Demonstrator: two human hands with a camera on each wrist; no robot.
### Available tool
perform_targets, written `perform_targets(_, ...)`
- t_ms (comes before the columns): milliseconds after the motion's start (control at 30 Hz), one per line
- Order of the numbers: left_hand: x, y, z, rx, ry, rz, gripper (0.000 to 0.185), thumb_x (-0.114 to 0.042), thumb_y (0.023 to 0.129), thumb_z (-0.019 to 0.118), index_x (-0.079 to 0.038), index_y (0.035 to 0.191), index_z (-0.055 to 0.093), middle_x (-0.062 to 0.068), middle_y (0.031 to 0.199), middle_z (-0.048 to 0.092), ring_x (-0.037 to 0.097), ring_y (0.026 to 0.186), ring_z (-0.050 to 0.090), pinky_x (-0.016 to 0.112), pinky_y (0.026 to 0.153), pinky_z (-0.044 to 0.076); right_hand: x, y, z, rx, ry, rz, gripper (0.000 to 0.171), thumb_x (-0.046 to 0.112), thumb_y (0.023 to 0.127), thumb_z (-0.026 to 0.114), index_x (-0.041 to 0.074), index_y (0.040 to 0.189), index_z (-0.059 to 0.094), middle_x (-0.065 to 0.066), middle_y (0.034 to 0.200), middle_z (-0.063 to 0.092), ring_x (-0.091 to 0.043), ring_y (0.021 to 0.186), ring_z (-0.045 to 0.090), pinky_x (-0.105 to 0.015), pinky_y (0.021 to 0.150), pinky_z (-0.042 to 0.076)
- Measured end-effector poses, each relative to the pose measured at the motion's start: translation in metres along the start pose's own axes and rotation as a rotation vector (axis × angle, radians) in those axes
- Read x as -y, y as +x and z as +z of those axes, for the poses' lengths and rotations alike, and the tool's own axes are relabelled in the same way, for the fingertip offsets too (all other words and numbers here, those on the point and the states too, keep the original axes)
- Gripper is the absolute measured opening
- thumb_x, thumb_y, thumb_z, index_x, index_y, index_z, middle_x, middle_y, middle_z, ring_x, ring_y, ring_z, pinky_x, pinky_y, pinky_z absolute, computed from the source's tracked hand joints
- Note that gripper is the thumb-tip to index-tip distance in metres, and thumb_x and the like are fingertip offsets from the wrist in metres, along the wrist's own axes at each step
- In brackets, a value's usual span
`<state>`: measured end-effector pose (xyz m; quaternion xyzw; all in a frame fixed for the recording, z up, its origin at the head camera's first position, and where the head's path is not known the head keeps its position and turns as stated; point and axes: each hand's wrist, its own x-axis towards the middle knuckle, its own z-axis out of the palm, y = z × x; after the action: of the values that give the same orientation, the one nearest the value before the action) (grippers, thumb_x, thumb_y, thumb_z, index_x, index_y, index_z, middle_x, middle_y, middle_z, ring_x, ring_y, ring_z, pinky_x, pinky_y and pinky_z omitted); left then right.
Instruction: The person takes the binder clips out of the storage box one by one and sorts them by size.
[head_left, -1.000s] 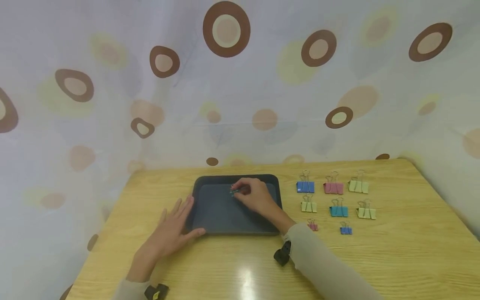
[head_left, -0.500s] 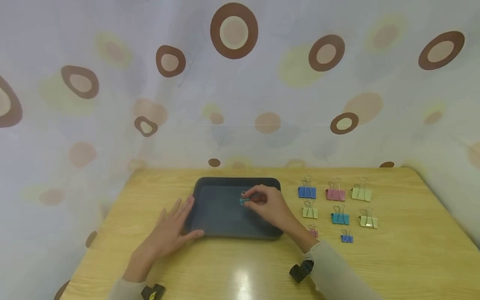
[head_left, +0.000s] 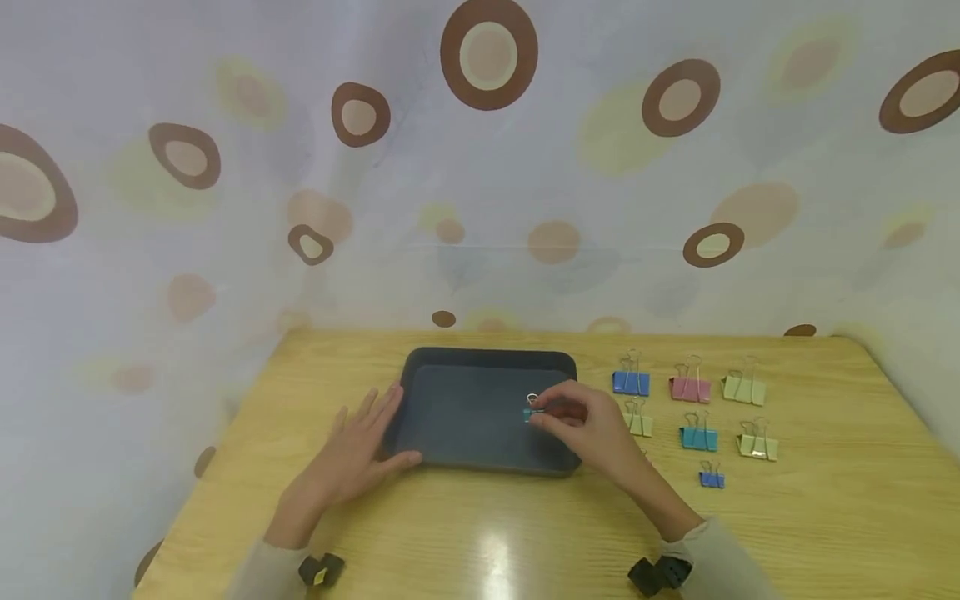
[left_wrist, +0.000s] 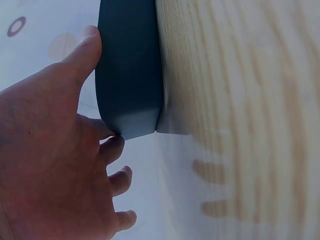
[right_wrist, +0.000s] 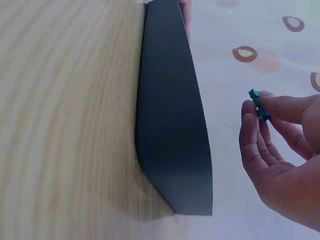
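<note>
A small teal binder clip is pinched between the thumb and fingers of my right hand, above the right part of a dark grey tray. In the right wrist view, this clip shows beyond the tray's side wall. My left hand rests at the tray's left edge, fingers spread, thumb by the front left corner. From the left wrist, the thumb and fingers of the left hand touch the tray's rim around one corner.
Binder clips lie in rows right of the tray: blue, pink, pale green, teal, another pale green and small blue. The right arm partly covers a small pink one. A patterned cloth hangs behind the table.
My right hand has moved right and a little nearer over the tray, with the teal binder clip in its fingers. The left hand stays at the tray's edge. The head view has shifted slightly.
</note>
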<state>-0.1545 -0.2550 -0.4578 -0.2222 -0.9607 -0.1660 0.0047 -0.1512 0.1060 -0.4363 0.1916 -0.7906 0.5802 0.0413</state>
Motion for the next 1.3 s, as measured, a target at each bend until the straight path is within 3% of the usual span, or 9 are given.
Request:
perform_targets(233,0.001,0.004,0.002,0.019,-0.01,-0.005,0.1,-0.064,0.095,0.06,-0.006,0.164,0.017,0.01,0.17,0.016,0.042,0.155,0.012,0.074,0.117,0.008,-0.003,-0.021,-0.021,-0.02,-0.012,0.027,0.014,0.007,0.09,0.079,0.006,0.104,0.075,-0.011,0.106,0.074,-0.018,0.088,0.075,-0.028,0.074,0.061)
perform_targets(600,-0.001,0.004,0.003,0.005,-0.044,0.015,0.098,-0.061,0.096,0.062,-0.004,0.164,0.019,0.013,0.169,0.019,0.046,0.154,0.013,0.077,0.115,0.008,-0.012,-0.051,-0.052,-0.075,-0.058,-0.012,0.01,0.004,0.092,0.077,0.006,0.102,0.074,-0.01,0.101,0.073,-0.018,0.085,0.074,-0.03,0.07,0.062)
perform_targets(867,0.01,0.004,0.011,0.005,0.002,0.013,0.1,-0.069,0.095,0.056,-0.009,0.165,0.018,0.008,0.171,0.017,0.041,0.156,0.01,0.075,0.116,0.005,-0.015,-0.074,-0.071,-0.106,-0.046,0.054,0.01,0.004,0.093,0.075,0.003,0.103,0.073,-0.011,0.099,0.074,-0.024,0.079,0.076,-0.038,0.069,0.063)
perform_targets(1067,0.007,0.002,0.011,-0.009,0.026,0.023,0.099,-0.067,0.096,0.056,-0.006,0.164,0.02,0.011,0.17,0.019,0.044,0.154,0.013,0.076,0.115,0.006,-0.019,-0.093,-0.085,-0.159,-0.183,0.036,0.013,0.002,0.089,0.078,0.01,0.099,0.076,-0.005,0.099,0.074,-0.011,0.083,0.074,-0.028,0.068,0.062)
perform_targets(1300,-0.002,0.003,0.004,-0.028,0.021,0.032,0.096,-0.061,0.096,0.061,-0.003,0.163,0.023,0.012,0.169,0.022,0.046,0.153,0.015,0.077,0.115,0.008,-0.02,-0.11,-0.106,-0.218,-0.267,0.084,0.011,0.003,0.09,0.078,0.008,0.1,0.077,0.004,0.097,0.075,-0.001,0.087,0.07,-0.021,0.07,0.059)
